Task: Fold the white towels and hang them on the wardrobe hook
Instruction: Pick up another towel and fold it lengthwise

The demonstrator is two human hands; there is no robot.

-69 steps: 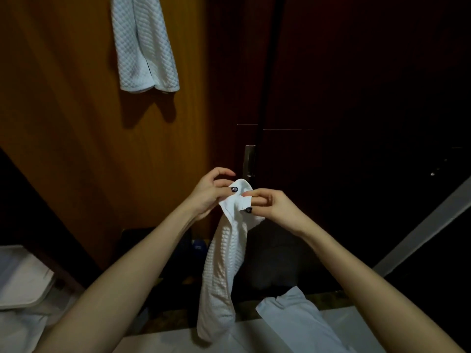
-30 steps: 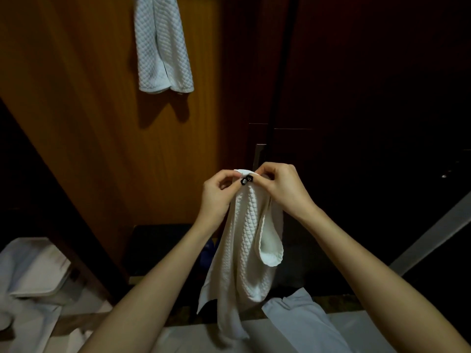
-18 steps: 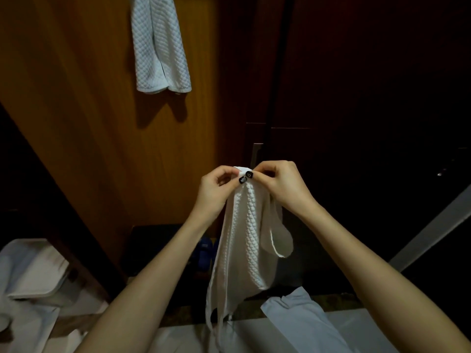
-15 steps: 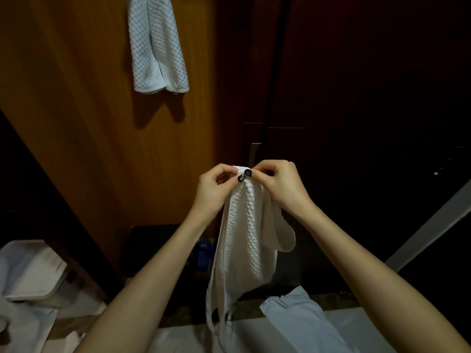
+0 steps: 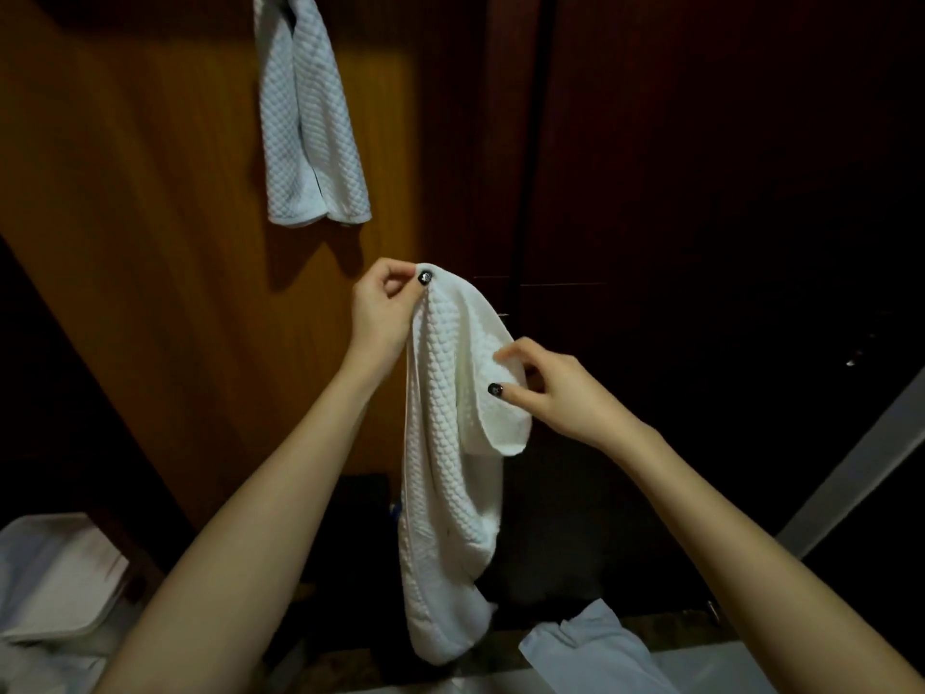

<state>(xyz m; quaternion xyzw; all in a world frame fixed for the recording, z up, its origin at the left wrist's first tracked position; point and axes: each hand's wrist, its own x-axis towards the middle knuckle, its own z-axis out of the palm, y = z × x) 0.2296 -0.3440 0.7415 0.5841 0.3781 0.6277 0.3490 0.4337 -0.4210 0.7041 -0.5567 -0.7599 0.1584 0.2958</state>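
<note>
1. Linen (image 5: 50,583): white, crumpled heap in the lower left corner, partly cut by the frame edge.

2. Panel (image 5: 150,242): orange-brown wood, upright, filling the left half behind the other items.

3. Hung towel (image 5: 305,117): white, waffle weave, doubled lengthwise. It hangs flat against the panel at top, left of centre. The upper end runs out of the frame, the lower hem hangs loose, and its shadow falls on the wood below. It is above the left hand and apart from it.

4. Left hand (image 5: 380,308): raised at centre with fingers curled. Thumb and forefinger pinch the top end of the held towel, and a dark-painted thumbnail shows at the pinch.

5. Held towel (image 5: 445,468): white, same waffle weave, hanging in the air from the left hand's pinch, in front of where panel meets door.
   - The main length drops straight down just right of the left wrist and forearm. It ends in a rounded fold near the bottom of the frame.
   - A shorter flap arcs from the top over to the right and hangs part way down.

6. Right hand (image 5: 555,388): lower than the left hand and just right of the held towel, fingers curled. The thumb lies on the near face of the flap with the fingertips at its far edge, nipping the flap between them.

7. Door (image 5: 701,192): dark, filling the right half, with its detail lost in shadow.

8. Cloth (image 5: 590,653): pale and creased, at the bottom edge, just right of the held towel's lower end. Whether the two touch cannot be told.

9. Strip (image 5: 861,468): grey, slanting, at the far right.
</note>
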